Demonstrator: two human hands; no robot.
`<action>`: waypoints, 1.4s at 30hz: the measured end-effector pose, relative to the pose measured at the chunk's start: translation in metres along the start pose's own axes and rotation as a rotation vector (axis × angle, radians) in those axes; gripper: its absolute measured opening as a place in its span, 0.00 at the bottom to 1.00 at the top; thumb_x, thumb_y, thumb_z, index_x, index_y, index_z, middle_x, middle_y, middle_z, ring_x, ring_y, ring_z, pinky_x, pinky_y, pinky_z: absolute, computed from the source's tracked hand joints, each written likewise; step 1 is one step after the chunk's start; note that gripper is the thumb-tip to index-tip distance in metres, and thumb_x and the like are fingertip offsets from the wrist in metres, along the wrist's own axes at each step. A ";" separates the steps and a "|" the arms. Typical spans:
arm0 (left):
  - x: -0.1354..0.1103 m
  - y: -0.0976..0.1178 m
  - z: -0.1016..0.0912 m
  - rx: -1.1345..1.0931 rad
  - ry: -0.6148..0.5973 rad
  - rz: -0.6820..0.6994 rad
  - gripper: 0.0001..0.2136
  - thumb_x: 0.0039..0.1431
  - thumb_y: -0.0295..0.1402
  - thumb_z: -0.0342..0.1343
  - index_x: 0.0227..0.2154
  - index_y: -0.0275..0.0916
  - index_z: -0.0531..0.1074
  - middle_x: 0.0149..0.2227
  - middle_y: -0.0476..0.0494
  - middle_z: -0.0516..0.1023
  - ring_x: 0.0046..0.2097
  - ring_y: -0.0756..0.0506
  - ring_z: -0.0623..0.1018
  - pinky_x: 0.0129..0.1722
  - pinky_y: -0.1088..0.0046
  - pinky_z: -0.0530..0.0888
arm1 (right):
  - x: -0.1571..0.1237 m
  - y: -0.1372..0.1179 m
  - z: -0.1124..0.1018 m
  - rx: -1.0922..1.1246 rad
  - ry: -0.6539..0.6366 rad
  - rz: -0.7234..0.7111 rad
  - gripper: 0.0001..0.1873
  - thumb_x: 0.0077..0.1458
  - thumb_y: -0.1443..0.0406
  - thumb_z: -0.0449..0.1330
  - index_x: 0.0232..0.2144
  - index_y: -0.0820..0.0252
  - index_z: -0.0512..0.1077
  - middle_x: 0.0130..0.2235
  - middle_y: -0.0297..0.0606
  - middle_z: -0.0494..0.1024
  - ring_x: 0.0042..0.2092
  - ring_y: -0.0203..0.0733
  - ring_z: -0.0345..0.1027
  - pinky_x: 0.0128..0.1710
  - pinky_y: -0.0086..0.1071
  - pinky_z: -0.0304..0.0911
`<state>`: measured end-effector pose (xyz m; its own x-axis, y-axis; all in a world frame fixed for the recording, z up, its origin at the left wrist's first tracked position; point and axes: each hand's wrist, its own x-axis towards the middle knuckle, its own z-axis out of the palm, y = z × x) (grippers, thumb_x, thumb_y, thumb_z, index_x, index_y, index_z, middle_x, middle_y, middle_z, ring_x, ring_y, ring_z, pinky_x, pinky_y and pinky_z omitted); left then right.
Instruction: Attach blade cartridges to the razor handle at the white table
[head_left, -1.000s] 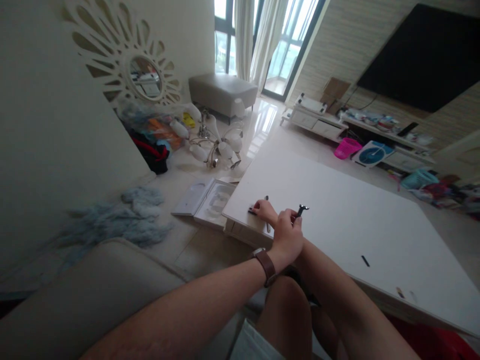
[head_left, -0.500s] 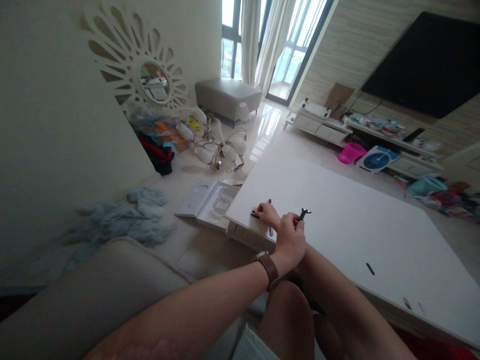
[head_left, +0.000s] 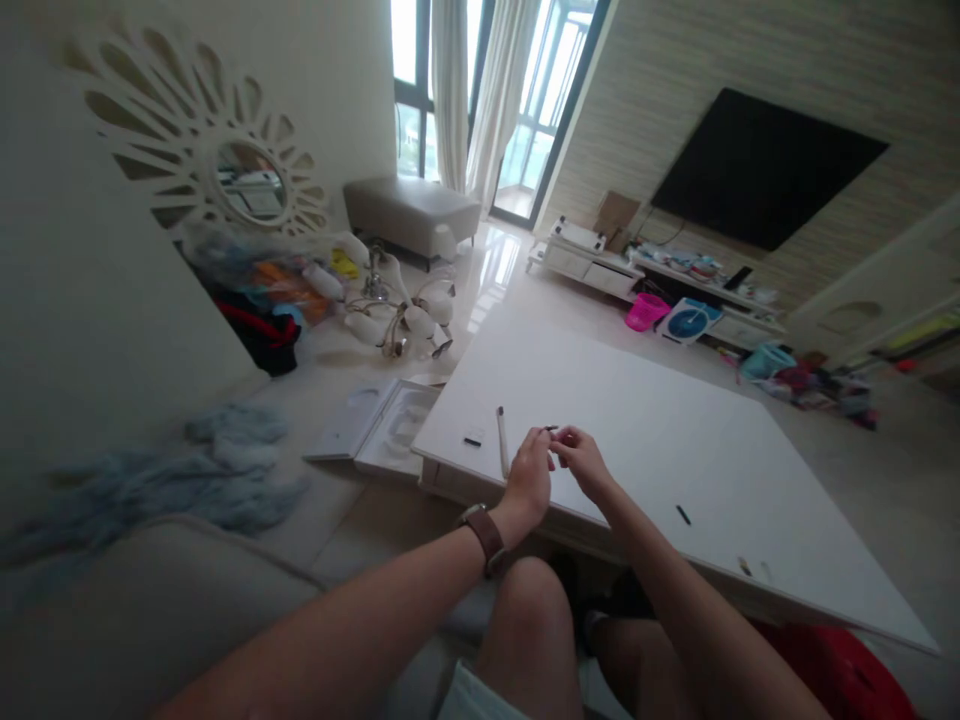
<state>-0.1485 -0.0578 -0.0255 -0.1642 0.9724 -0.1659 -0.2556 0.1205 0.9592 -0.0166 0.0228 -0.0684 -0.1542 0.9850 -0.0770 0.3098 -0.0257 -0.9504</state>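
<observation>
My left hand (head_left: 529,468), with a brown-strapped watch (head_left: 484,535) on its wrist, is closed around a small dark, shiny piece (head_left: 552,428); only its tip shows above the fingers. My right hand (head_left: 583,460) meets it from the right, its fingers pinched at the same spot. Whether it holds anything besides that piece is hidden. Both hands are over the near edge of the white table (head_left: 600,390). Left of them lies a slim light stick with a dark tip (head_left: 502,440). A small black strip (head_left: 472,441) lies near the table's left corner.
Another black strip (head_left: 683,515) and a small brownish piece (head_left: 744,566) lie on the table to the right. An open white box (head_left: 367,430) is on the floor at the left, near a chandelier (head_left: 405,310). My knee (head_left: 536,600) is below the table edge.
My right hand has left the black strip near the table's left corner and come back to my left hand's fingertips. The dark piece now shows less. The view has swung right.
</observation>
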 end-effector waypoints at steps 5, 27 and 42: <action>-0.004 -0.001 0.000 0.009 -0.093 -0.014 0.16 0.66 0.43 0.42 0.31 0.39 0.67 0.25 0.51 0.62 0.25 0.50 0.63 0.25 0.74 0.61 | -0.038 -0.007 -0.048 0.246 0.135 0.059 0.21 0.41 0.58 0.71 0.37 0.62 0.75 0.32 0.39 0.80 0.24 0.33 0.65 0.25 0.30 0.58; -0.026 0.008 0.002 -0.006 -0.314 -0.054 0.21 0.60 0.53 0.50 0.32 0.37 0.70 0.23 0.52 0.66 0.24 0.51 0.64 0.25 0.76 0.61 | -0.071 -0.039 -0.026 0.516 0.118 -0.087 0.10 0.47 0.64 0.72 0.29 0.57 0.73 0.34 0.37 0.82 0.35 0.42 0.76 0.33 0.32 0.64; -0.028 0.008 0.002 -0.030 -0.325 -0.037 0.21 0.61 0.53 0.52 0.32 0.37 0.71 0.24 0.50 0.67 0.25 0.51 0.65 0.26 0.76 0.63 | -0.081 -0.046 -0.018 0.580 0.077 -0.036 0.07 0.46 0.62 0.71 0.28 0.57 0.78 0.32 0.36 0.82 0.32 0.37 0.71 0.33 0.32 0.64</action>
<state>-0.1441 -0.0840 -0.0124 0.1576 0.9809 -0.1141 -0.2846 0.1558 0.9459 -0.0012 -0.0523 -0.0135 -0.0797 0.9960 -0.0399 -0.2622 -0.0596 -0.9632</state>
